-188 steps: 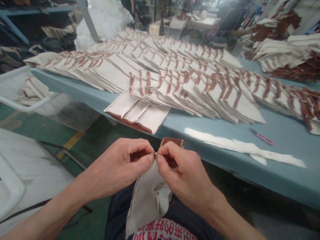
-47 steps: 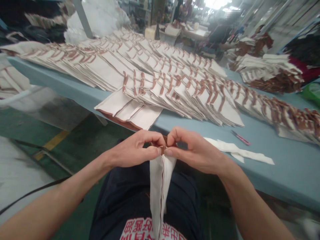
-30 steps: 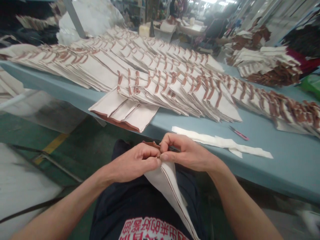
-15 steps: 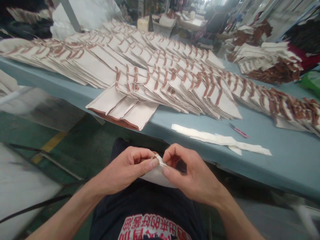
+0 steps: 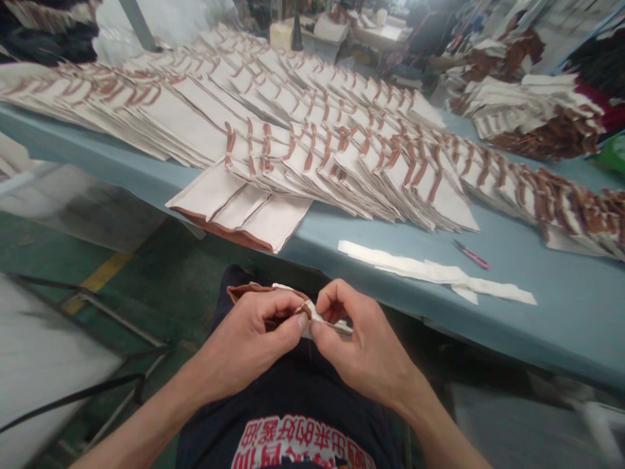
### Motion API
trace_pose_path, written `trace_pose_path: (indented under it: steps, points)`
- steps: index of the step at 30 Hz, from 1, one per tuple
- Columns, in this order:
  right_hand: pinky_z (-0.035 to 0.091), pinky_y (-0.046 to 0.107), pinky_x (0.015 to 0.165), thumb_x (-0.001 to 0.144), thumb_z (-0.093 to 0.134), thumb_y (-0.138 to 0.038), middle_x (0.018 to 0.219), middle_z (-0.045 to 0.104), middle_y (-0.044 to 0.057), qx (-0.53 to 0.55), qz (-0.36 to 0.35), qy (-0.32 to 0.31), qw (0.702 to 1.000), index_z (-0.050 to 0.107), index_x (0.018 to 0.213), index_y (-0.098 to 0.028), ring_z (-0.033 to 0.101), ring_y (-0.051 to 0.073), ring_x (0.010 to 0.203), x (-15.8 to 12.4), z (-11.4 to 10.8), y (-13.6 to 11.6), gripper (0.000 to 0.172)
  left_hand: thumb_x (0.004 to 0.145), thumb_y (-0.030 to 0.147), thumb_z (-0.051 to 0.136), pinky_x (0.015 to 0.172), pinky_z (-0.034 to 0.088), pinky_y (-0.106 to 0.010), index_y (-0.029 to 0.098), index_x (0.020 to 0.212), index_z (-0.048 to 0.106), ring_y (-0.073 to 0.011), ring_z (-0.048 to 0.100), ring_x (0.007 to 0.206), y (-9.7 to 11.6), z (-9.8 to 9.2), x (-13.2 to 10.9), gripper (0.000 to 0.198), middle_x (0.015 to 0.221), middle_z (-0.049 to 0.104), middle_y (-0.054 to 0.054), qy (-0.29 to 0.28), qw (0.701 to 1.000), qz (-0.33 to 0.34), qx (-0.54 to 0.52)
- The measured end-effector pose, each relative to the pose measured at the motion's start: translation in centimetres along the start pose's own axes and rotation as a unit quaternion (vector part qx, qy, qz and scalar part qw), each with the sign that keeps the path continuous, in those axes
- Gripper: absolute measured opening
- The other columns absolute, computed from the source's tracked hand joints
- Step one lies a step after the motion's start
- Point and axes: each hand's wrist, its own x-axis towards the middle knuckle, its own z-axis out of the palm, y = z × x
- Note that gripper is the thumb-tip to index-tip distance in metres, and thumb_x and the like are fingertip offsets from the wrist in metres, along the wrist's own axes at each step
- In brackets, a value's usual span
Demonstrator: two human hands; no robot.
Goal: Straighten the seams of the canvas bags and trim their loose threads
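Over my lap, both hands pinch the edge of a cream fabric piece with brown trim [image 5: 244, 291]. My left hand [image 5: 266, 326] is closed on it, thumb against fingers near a folded brown-and-cream corner. Close beside it, my right hand [image 5: 359, 332] grips the same cream edge between thumb and curled fingers. Much of the piece is hidden behind my hands. Above them, at the table's near edge, lies a flat cream panel [image 5: 263, 215] with brown trim and dark seam lines, its front overhanging the edge.
Overlapping rows of cream, brown-trimmed panels [image 5: 342, 156] cover much of the blue table [image 5: 512, 339]. Cream fabric strips [image 5: 420, 267] and pink-handled thread snips [image 5: 472, 254] lie at the near right. A fabric pile [image 5: 537, 117] stands at the back right. A metal frame [image 5: 112, 319] stands at the left.
The fabric piece has shifted in my hands: its brown-trimmed part now shows above my left hand, and the cream part below has gone from sight. My hands stay close together.
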Motion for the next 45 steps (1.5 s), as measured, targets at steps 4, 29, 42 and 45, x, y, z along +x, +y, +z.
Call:
trace_pose_path:
  steps: [4,29,42,45]
  points:
    - [0.043,0.031,0.066,0.082,0.061,-0.019,0.082,0.064,0.001,0.006,-0.011,-0.005,1.000,0.060,0.089,-0.022,0.058,0.018,0.072,-0.1,0.3,0.9,0.008,0.089,0.034,0.059,0.072,0.043,-0.027,0.015,0.078,0.071,-0.0187,0.059,0.080,-0.8,-0.3,0.5,0.025,0.084,0.069,-0.003,0.028,0.998,-0.030,-0.040]
    - [0.029,0.023,0.054,0.079,0.082,-0.064,0.069,0.050,-0.006,0.264,0.107,-0.207,0.936,0.059,0.083,-0.018,0.038,0.010,0.060,2.4,-0.8,4.5,0.052,0.072,0.043,0.079,0.059,0.035,-0.023,0.014,0.074,0.070,-0.0125,0.048,0.061,-2.8,-1.5,2.4,0.030,0.067,0.062,0.001,-0.003,0.948,-0.179,-0.262]
    - [0.035,0.022,0.052,0.090,0.072,-0.032,0.068,0.055,-0.005,0.201,0.063,-0.161,0.964,0.061,0.083,-0.018,0.045,0.009,0.058,1.1,0.0,3.5,0.019,0.086,0.041,0.063,0.066,0.036,-0.025,0.015,0.073,0.064,-0.0143,0.046,0.070,-1.8,-1.3,1.1,0.029,0.074,0.057,0.001,-0.012,0.991,-0.083,-0.105]
    - [0.036,0.022,0.051,0.091,0.069,-0.030,0.067,0.057,-0.004,0.197,0.067,-0.161,0.965,0.062,0.085,-0.018,0.048,0.010,0.057,0.9,-0.1,3.4,0.015,0.083,0.041,0.066,0.064,0.035,-0.024,0.016,0.069,0.061,-0.0138,0.043,0.068,-2.1,-1.0,1.0,0.029,0.071,0.055,0.001,-0.004,0.988,-0.092,-0.121]
